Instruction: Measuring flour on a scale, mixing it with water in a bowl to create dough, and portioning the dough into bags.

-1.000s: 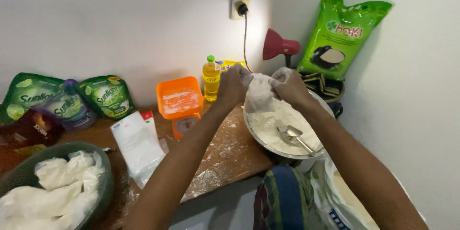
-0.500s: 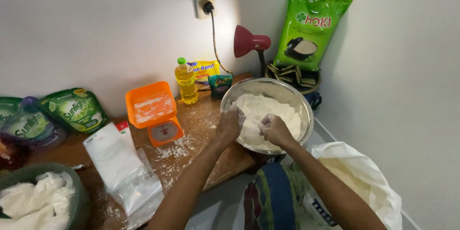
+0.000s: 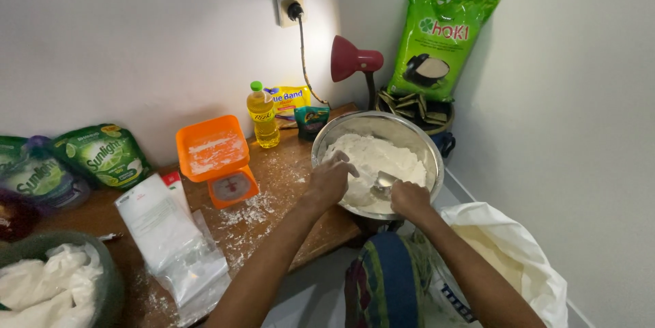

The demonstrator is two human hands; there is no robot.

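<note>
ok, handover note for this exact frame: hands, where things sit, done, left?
Left hand: in the steel bowl, resting on the flour.
Right hand: at the bowl's near rim, holding a metal spoon in the flour.
Bowl sits at the wooden table's right end; orange scale left of it, dusted white.
Done: flour is in the bowl.
Left: flour looks dry, not yet a dough.

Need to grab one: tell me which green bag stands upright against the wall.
The tall bright green bag behind the red lamp; the green pouches at left lie slumped, lower.
</note>
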